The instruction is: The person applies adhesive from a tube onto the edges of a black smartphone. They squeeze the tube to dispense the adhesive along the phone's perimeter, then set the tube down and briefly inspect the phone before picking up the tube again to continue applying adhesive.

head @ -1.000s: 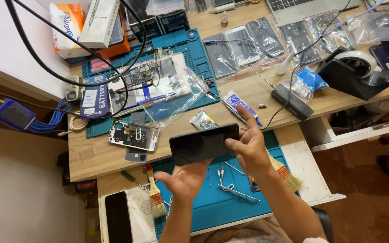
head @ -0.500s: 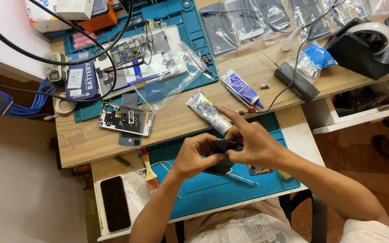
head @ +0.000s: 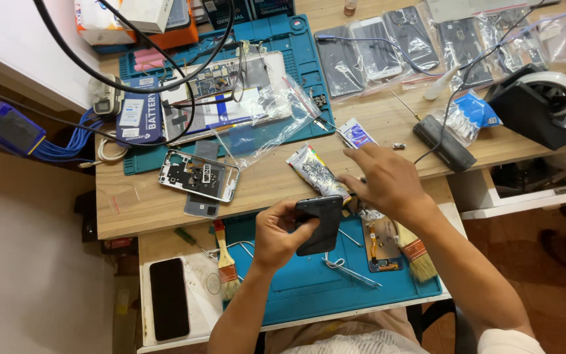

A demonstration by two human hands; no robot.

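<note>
My left hand (head: pixel 282 231) grips a black phone (head: pixel 320 224), held upright on its short edge over the blue work mat (head: pixel 309 288). My right hand (head: pixel 388 180) hovers just right of the phone's top, fingers spread, reaching toward a crumpled silver glue tube (head: pixel 316 172) lying on the wooden bench; whether the fingertips touch the tube is unclear. Metal tweezers (head: pixel 352 272) lie on the mat under the phone.
A stripped phone frame (head: pixel 199 176) lies on the bench at left. Brushes (head: pixel 226 261) (head: pixel 414 248), a flex part (head: pixel 381 246) and another black phone (head: pixel 169 298) surround the mat. Behind are a second blue mat (head: pixel 296 46), bagged screens (head: pixel 388 46), black cables (head: pixel 132 85) and a tape dispenser (head: pixel 545 105).
Both hands held the phone half a second ago. My right hand has let go and moved up and right toward the glue tube; my left hand keeps the phone, now turned upright.
</note>
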